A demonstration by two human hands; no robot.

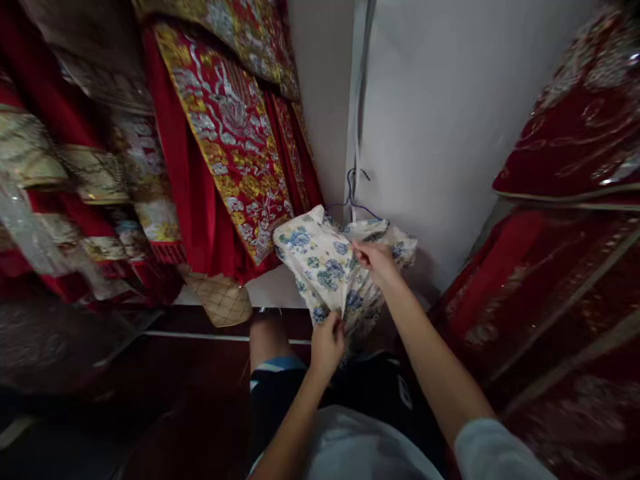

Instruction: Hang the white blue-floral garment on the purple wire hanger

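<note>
The floral shirt [327, 263] was at the centre of the frame, already on a purple hanger [367, 211], which hung against the pale wall [425, 100]; that much looked done. The right hand [375, 261] had its fingers closed on the cloth right of centre; the left hand [328, 343] pinched it lower down, just below centre, with the front drawn taut between them. The front did not yet hang loose or smooth, its lower part bunched near the left hand; whether any buttons were fastened I could not tell. A red embroidered costume [235, 133] filled the upper left, apart from both hands; more red garments [500, 293] stood at the right edge.
</note>
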